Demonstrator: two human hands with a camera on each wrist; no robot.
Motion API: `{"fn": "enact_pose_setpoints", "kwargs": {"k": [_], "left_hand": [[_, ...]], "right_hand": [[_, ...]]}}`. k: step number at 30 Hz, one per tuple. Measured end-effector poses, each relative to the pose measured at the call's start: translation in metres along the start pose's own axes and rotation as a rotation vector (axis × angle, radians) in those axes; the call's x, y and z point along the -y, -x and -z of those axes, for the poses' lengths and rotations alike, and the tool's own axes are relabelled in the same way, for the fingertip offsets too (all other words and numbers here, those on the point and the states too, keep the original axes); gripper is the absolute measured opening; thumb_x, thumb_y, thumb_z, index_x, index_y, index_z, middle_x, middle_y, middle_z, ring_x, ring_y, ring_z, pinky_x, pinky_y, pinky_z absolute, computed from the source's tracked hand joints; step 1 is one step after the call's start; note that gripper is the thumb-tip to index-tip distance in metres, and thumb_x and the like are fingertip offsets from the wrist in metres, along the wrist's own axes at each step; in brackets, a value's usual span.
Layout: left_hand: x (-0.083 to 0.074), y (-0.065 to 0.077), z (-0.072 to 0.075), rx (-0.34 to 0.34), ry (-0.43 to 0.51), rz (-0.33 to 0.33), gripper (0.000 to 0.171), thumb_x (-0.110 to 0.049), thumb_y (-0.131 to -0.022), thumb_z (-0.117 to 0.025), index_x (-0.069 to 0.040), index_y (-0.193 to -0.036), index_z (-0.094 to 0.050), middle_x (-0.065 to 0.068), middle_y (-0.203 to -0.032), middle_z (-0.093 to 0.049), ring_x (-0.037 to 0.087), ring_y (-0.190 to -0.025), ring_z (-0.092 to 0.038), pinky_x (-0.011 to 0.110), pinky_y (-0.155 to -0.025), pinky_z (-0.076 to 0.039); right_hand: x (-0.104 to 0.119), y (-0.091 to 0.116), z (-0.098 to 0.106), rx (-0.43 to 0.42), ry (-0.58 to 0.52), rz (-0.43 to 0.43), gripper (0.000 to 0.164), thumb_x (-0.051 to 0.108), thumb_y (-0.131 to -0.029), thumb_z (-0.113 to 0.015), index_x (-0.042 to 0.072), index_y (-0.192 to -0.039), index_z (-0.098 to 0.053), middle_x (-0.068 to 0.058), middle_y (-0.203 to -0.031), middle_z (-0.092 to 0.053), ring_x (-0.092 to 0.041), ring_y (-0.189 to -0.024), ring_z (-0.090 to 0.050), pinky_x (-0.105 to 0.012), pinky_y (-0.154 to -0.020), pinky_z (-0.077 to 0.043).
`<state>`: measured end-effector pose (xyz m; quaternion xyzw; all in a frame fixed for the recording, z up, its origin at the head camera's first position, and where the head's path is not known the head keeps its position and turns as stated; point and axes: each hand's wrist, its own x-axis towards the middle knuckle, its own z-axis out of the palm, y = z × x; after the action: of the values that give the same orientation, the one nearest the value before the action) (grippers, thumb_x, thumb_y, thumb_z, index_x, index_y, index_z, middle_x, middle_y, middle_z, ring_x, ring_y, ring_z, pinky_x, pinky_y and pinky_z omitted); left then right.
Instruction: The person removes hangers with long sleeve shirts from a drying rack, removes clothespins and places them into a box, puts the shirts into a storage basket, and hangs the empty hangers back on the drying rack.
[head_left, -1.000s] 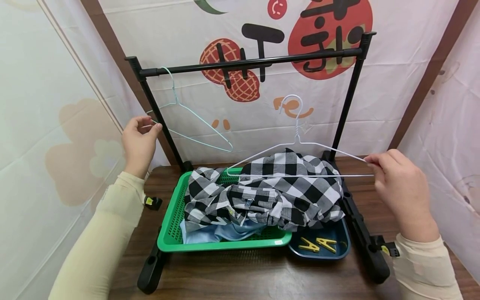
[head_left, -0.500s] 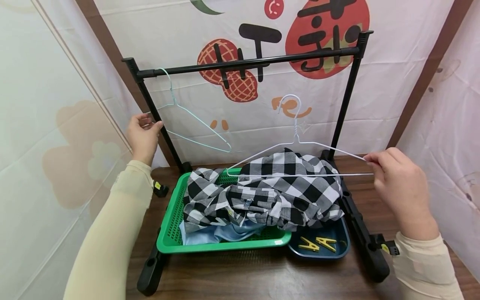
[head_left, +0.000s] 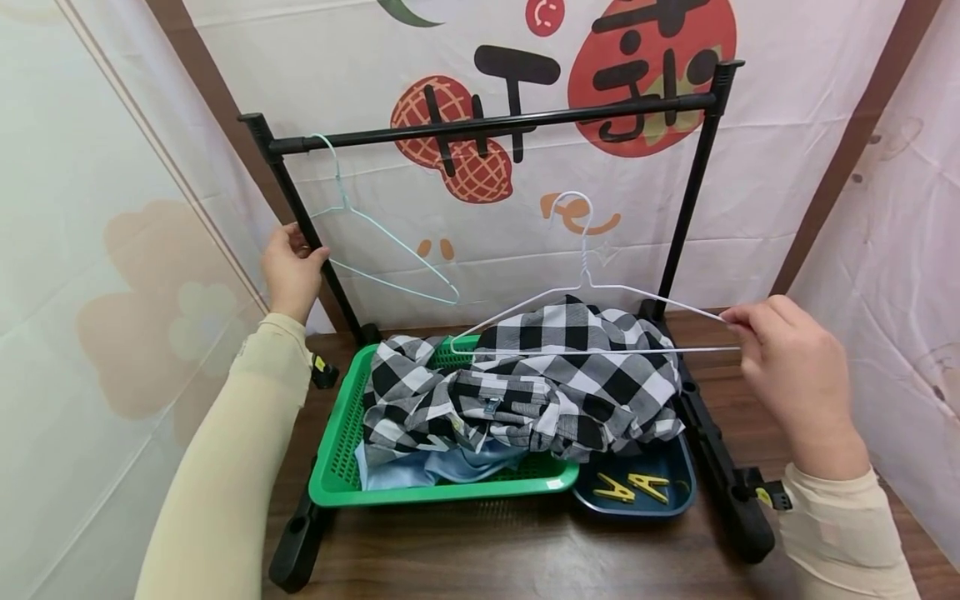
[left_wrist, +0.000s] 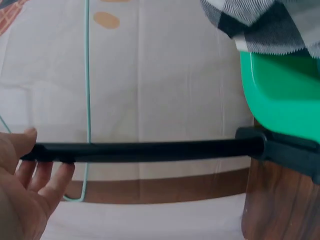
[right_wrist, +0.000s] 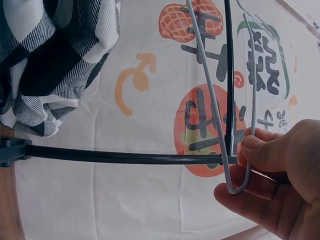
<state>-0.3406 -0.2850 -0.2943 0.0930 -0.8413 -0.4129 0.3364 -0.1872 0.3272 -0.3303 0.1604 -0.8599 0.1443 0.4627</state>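
My left hand (head_left: 291, 273) grips the left post (left_wrist: 160, 151) of a black clothes rack (head_left: 630, 108), thumb on one side and fingers on the other in the left wrist view. Beside it a teal wire hanger (head_left: 405, 247) hangs by its hook from the crossbar, near the left end. Between thumb and fingers, my right hand (head_left: 797, 375) pinches the right corner of a white wire hanger (right_wrist: 212, 95). That hanger is upright, hook up, in front of a black-and-white checked garment (head_left: 577, 367); nothing hangs on it.
The checked garment lies heaped in a green basket (head_left: 442, 497) and spills over its right side. Light blue cloth (head_left: 442, 467) shows beneath it. A dark blue tray (head_left: 637, 510) with two yellow clothespins (head_left: 648, 487) sits at the right, beside the rack's foot (head_left: 738, 517).
My left hand has moved slightly right and closed around the rack's left post. My right hand still holds the white hanger in nearly the same place. The view has shifted a little.
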Motion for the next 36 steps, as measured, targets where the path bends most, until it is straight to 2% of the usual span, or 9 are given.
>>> {"fn": "enact_pose_setpoints", "kwargs": {"k": [5,11,15,22,28,36], "left_hand": [[0.005,-0.001,0.005,0.052,-0.095,-0.030,0.039,-0.024,-0.092,-0.065,-0.011,-0.128,-0.056,0.011,-0.116,-0.061,0.020,-0.104,-0.059,0.030,-0.086,-0.049],[0.009,-0.003,0.010,0.128,-0.209,-0.061,0.044,-0.029,-0.096,-0.059,-0.007,-0.134,-0.051,0.015,-0.122,-0.061,0.026,-0.107,-0.060,0.038,-0.087,-0.050],[0.007,-0.003,0.007,0.161,-0.237,-0.078,0.045,-0.028,-0.096,-0.058,-0.004,-0.133,-0.050,0.017,-0.121,-0.061,0.028,-0.105,-0.060,0.041,-0.086,-0.050],[0.005,-0.001,0.005,0.175,-0.224,-0.074,0.043,-0.026,-0.097,-0.056,-0.002,-0.133,-0.050,0.019,-0.118,-0.061,0.030,-0.103,-0.060,0.042,-0.084,-0.049],[0.004,-0.002,0.010,0.201,-0.240,-0.081,0.044,-0.030,-0.098,-0.053,-0.001,-0.131,-0.051,0.019,-0.115,-0.061,0.030,-0.099,-0.060,0.041,-0.080,-0.049],[0.005,-0.003,0.012,0.212,-0.262,-0.096,0.041,-0.034,-0.098,-0.052,-0.003,-0.126,-0.055,0.018,-0.110,-0.062,0.030,-0.094,-0.058,0.041,-0.076,-0.046]], "right_hand": [[0.004,-0.002,-0.001,-0.039,-0.024,-0.014,0.012,0.002,-0.088,-0.062,0.006,-0.094,-0.072,-0.010,-0.080,-0.063,-0.028,-0.072,-0.061,-0.047,-0.058,-0.046],[0.004,-0.004,-0.002,-0.053,-0.031,-0.037,0.013,0.006,-0.091,-0.060,0.004,-0.094,-0.072,-0.012,-0.079,-0.062,-0.029,-0.072,-0.060,-0.046,-0.059,-0.045],[0.001,-0.002,-0.003,-0.068,-0.038,-0.058,0.013,0.005,-0.091,-0.059,0.001,-0.092,-0.072,-0.015,-0.079,-0.062,-0.031,-0.073,-0.060,-0.045,-0.061,-0.044],[-0.003,-0.009,-0.004,-0.114,-0.053,-0.097,0.011,0.004,-0.091,-0.062,-0.002,-0.093,-0.071,-0.018,-0.080,-0.061,-0.033,-0.073,-0.057,-0.044,-0.062,-0.041],[-0.005,-0.027,-0.005,-0.156,-0.072,-0.135,0.010,0.002,-0.089,-0.063,-0.001,-0.093,-0.072,-0.019,-0.080,-0.059,-0.036,-0.074,-0.055,-0.049,-0.062,-0.039],[-0.003,-0.057,-0.008,-0.134,-0.033,-0.131,0.015,0.011,-0.093,-0.060,0.003,-0.097,-0.072,-0.017,-0.083,-0.061,-0.036,-0.079,-0.058,-0.050,-0.063,-0.042]]}}
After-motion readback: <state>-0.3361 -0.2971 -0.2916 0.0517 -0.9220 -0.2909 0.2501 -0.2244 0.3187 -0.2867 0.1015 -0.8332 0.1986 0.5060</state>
